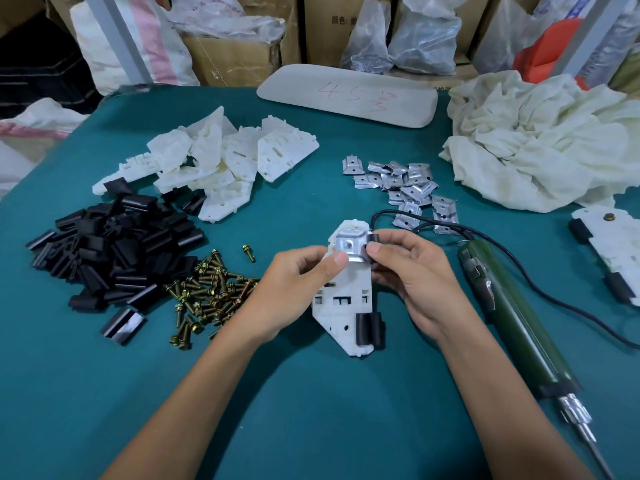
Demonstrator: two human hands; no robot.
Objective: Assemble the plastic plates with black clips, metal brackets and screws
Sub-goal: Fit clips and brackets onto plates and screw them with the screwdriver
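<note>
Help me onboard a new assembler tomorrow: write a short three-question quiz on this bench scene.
1. True or false: the left hand and right hand hold a plate with a metal bracket on it.
2. Which lies nearest the left hand? A) screws B) loose brackets C) cloth
3. Fill in: the green screwdriver lies on the right hand's ___ side.
Key: 1 true; 2 A; 3 right.

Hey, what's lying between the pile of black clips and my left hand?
A heap of brass screws lies between the clips and your left hand, seen in the head view.
</note>
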